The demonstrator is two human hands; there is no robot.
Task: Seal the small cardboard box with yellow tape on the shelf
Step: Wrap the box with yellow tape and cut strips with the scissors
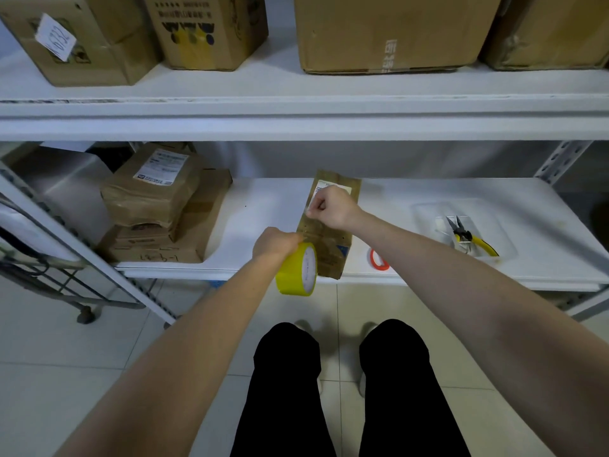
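While in hand (275, 243), tape (295, 272) beside box (329, 245)

The flat brown cardboard box (329, 245) lies lengthwise on the shelf (270, 206), the yellow tape roll (291, 272) upright at its near-left corner.

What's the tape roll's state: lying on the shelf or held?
Held. The left hand grips the yellow tape roll on edge at the shelf front, beside the small box.

Cut off at the top edge: 4 cartons (389, 31). Hidden under the right hand (333, 206): most of the label (329, 188) on the small cardboard box (329, 240), print too small to read. Fingertips of the left hand (273, 242) out of sight at the yellow tape (296, 272).
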